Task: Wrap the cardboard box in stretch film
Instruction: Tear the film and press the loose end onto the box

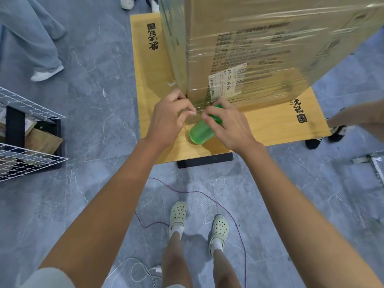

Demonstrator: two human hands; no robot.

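A tall cardboard box [259, 48] stands on a wooden table [149, 65], its sides covered in shiny stretch film. At the box's near bottom corner my left hand [168, 119] pinches the film between thumb and fingers. My right hand [226, 125] grips the green stretch film roll [200, 132], which lies tilted on the table beside that corner. A short strip of film [197, 112] runs between the two hands. A white shipping label [226, 84] shows through the film.
A white wire rack [27, 129] with goods stands on the grey floor at left. Another person's legs [35, 38] are at top left, someone's arm and shoe [340, 129] at right. A purple cord [207, 196] and white cable lie by my feet.
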